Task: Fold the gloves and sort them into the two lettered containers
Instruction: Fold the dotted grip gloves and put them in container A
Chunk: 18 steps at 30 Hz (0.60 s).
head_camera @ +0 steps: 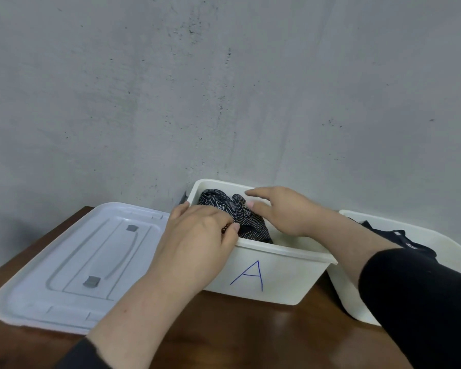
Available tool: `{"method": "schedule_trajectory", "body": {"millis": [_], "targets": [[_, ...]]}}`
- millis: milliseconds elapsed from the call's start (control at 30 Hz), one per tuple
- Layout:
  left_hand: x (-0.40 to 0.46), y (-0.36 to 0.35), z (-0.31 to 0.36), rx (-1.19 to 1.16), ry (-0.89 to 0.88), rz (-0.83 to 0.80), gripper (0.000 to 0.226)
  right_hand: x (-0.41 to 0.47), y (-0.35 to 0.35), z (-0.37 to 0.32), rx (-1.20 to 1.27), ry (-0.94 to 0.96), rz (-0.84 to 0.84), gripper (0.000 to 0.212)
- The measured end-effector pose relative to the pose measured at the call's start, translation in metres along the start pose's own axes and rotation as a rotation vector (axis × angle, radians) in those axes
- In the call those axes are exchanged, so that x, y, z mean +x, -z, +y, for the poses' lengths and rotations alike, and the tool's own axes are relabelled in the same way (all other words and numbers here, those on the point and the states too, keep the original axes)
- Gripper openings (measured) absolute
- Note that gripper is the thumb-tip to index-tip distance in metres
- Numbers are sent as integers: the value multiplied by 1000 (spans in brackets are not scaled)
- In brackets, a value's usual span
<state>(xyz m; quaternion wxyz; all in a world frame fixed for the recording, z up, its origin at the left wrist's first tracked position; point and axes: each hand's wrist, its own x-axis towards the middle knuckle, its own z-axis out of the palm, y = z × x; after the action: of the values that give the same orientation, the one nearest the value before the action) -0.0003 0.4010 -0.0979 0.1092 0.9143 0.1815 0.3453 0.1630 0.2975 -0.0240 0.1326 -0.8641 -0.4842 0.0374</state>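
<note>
Both hands are in the box marked A point(264, 272), the left hand point(197, 235) pinching the dotted gloves point(224, 206), the right hand point(285, 211) flat on them; the other box point(437, 235) seems to hold dark cloth point(399, 238).

Two bare hands and forearms of one person were in frame, no gloves, rings or watch seen. Left hand point(197, 233) showed short, plain fingernails. Right hand point(282, 209) likewise showed a short, unpainted thumbnail. Right sleeve point(410, 294) was black, plain fabric, pushed back above wrist, forearm bare below it. Left sleeve point(77, 355) was dark, only its cuff edge showed at frame's bottom, detail blurred.
</note>
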Motion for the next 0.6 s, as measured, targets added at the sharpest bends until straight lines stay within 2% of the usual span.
{"method": "schedule_trajectory", "body": {"millis": [167, 200, 267, 333, 467, 600], "targets": [[-15, 10, 38, -211, -146, 265, 29, -55, 8, -1, 201, 82, 486, 25], [-23, 9, 52, -267, -177, 277, 27, -76, 6, 0, 250, 104, 576, 24], [-45, -5, 84, -385, -207, 196, 25, -122, -7, 11, 303, 110, 687, 24], [-73, -27, 113, -433, -199, 37, 26, -172, -33, 32, 301, 37, 689, 21], [-116, -66, 155, -425, -125, -308, 37, -266, -84, 90, 202, -232, 536, 13], [-131, -88, 191, -472, -63, -415, 31, -330, -99, 136, 87, -390, 395, 15]]}}
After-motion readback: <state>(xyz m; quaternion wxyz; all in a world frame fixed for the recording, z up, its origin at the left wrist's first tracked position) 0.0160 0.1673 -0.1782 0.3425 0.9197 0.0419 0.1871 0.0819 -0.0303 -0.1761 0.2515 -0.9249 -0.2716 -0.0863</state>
